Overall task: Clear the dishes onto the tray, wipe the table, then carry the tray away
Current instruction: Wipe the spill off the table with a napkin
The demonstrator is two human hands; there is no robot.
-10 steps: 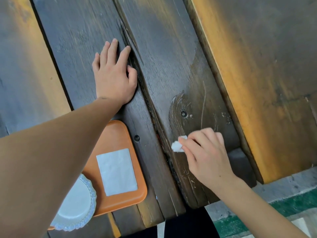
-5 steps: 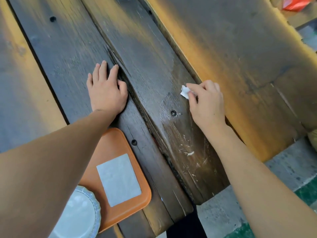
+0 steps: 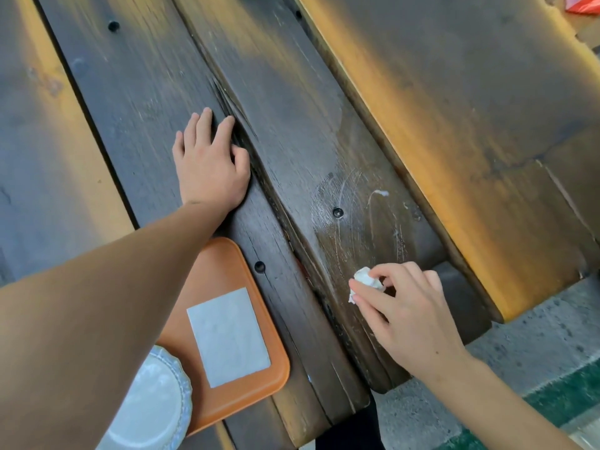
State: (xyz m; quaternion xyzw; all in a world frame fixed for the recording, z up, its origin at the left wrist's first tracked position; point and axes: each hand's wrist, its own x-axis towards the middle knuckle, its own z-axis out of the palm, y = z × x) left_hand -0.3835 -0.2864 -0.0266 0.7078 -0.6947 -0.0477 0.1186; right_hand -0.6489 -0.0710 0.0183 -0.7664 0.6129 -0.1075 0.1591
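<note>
Back toward the worktop (image 3: 292,131) edge came the right hand (image 3: 409,306), fingers (image 3: 373,297) pinching a crumpled tissue (image 3: 365,279), seemingly damp; firm overlapping strokes suited, left hand (image 3: 211,167) flat, holding nothing.

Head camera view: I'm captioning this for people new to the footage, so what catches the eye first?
The right hand pinches a crumpled white tissue against the dark wooden table, just below pale smear streaks on the plank. The left hand rests flat farther up. At lower left, an orange tray holds a white napkin and a white plate.
</note>
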